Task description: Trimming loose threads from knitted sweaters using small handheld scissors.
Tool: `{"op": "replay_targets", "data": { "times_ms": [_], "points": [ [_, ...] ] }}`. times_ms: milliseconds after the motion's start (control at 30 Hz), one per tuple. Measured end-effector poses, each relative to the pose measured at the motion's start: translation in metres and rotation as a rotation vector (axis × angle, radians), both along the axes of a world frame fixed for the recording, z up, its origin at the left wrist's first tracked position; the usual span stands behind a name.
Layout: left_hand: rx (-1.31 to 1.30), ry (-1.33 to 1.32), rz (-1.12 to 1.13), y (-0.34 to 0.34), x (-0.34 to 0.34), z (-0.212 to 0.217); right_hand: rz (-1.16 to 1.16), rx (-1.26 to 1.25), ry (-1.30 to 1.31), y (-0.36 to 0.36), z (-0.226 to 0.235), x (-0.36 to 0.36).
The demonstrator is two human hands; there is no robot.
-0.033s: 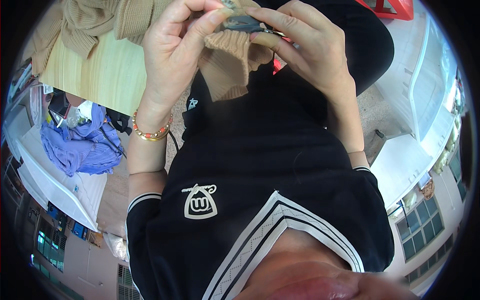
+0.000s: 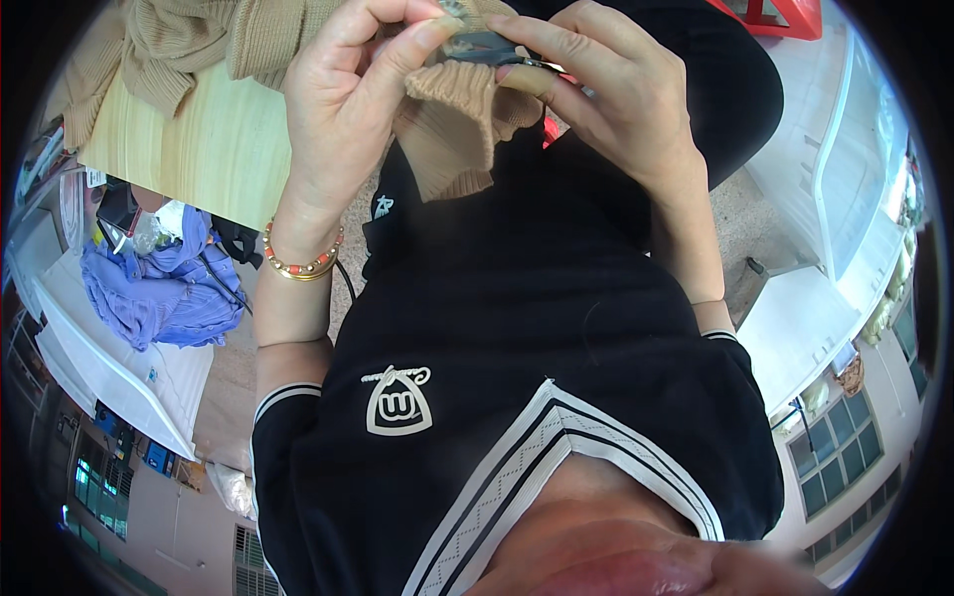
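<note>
At the top middle, my left hand (image 2: 343, 114) pinches the edge of a tan ribbed knit piece (image 2: 447, 119) between thumb and fingertips. Part of the knit hangs down over my dark-clad lap, its ribbed edge curled over. My right hand (image 2: 621, 89) is closed, thumb against fingers, on what look like small thread snips (image 2: 482, 50), dark grey with a shiny metal part by the fingers. They lie against the knit between my two hands. The right fingers partly cover them, and the upper frame edge cuts off some of the knit.
A pale wooden tabletop (image 2: 189, 144) at upper left bears more tan knitwear (image 2: 179, 50). Below it, a blue-purple garment (image 2: 164, 283) lies among small items. A red plastic stool (image 2: 780, 20) stands at the upper right edge, with a white translucent bin (image 2: 805, 149) beyond my right arm.
</note>
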State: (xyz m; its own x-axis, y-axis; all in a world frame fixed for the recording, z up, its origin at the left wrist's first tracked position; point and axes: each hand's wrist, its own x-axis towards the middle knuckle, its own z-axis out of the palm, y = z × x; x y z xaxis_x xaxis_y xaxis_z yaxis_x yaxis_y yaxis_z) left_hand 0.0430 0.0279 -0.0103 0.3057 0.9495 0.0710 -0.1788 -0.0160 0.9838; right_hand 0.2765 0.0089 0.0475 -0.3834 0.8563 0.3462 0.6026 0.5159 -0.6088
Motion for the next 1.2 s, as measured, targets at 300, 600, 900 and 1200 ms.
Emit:
{"op": "replay_targets", "data": {
  "times_ms": [300, 600, 900, 1200],
  "points": [
    [0.039, 0.052, 0.004, 0.001, 0.000, 0.001, 0.079, 0.052, -0.113, 0.006, 0.006, 0.003],
    [-0.005, -0.004, 0.019, 0.001, -0.001, 0.000, 0.105, 0.102, -0.123, 0.012, 0.007, 0.003],
    [0.017, -0.037, 0.010, 0.003, 0.002, -0.003, 0.169, 0.686, 0.218, 0.040, -0.062, 0.000],
    [0.013, -0.003, 0.030, 0.001, -0.003, -0.002, 0.191, 0.193, -0.122, 0.020, -0.001, 0.005]
  ]
}}
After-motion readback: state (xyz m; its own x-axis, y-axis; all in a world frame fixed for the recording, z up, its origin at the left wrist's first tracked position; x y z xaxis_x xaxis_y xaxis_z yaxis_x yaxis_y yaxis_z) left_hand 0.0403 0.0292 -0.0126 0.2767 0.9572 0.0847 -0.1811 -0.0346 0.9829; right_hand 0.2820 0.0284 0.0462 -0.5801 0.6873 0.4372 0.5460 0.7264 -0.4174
